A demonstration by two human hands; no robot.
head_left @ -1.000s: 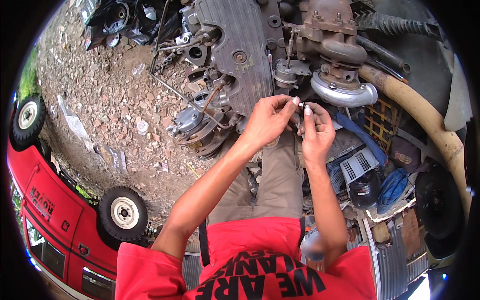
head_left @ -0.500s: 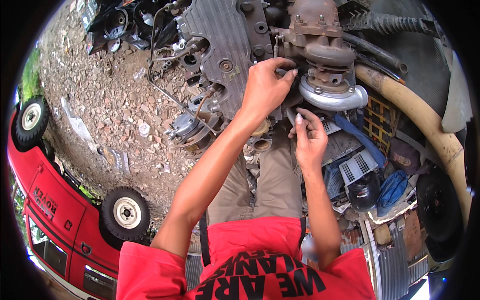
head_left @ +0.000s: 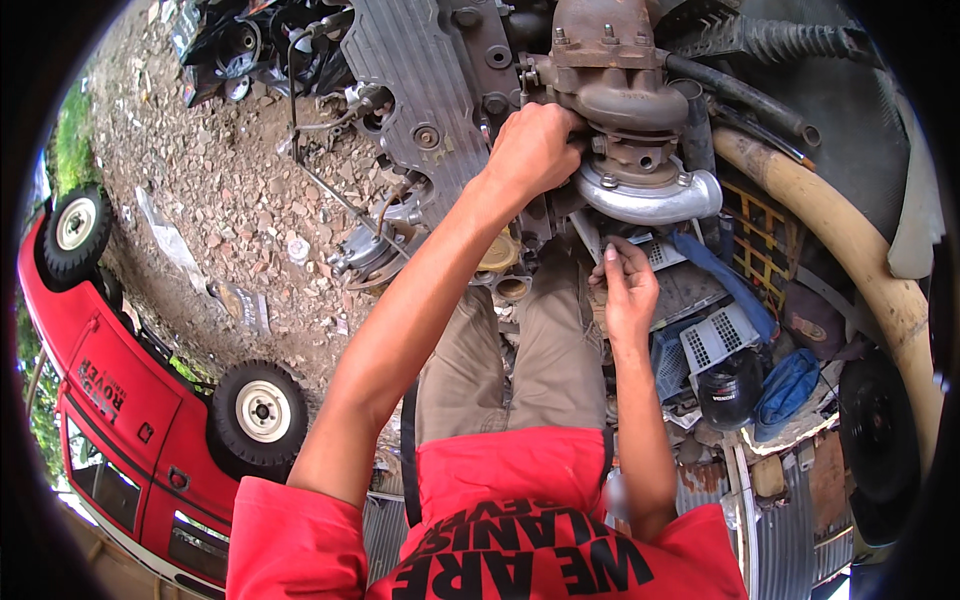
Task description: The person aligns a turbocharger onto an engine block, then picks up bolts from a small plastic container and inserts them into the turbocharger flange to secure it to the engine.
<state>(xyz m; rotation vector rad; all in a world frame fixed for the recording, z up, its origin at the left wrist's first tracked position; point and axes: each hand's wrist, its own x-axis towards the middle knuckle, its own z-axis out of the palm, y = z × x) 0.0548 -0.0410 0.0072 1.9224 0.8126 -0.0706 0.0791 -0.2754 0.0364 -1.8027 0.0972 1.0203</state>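
Observation:
My left hand [head_left: 535, 150] is curled into the gap between the engine's ribbed grey cover [head_left: 405, 95] and the rusty turbocharger [head_left: 632, 100]. Its knuckles are bent and the fingertips are out of sight, so what they grip cannot be made out. Below the turbocharger's silver housing [head_left: 650, 200], my right hand [head_left: 628, 285] is held with thumb and fingers drawn together. Anything between them is hidden or too small to name. A yellowish cap [head_left: 498, 254] sits on the engine's near end, by a round metal port [head_left: 514, 288].
Broken stones [head_left: 240, 190] cover the ground at left, with a red vehicle [head_left: 130, 400] beyond. A thick curved tan pole [head_left: 850, 230] runs down the right side. Grey plastic crates [head_left: 718, 335], blue cloth [head_left: 785, 390] and a black pipe [head_left: 745, 95] lie nearby.
The view has shifted, so the engine stands farther left. My left hand has curled deeper beside the turbocharger, its fingertips now hidden. My right hand is slightly lower, farther from the left.

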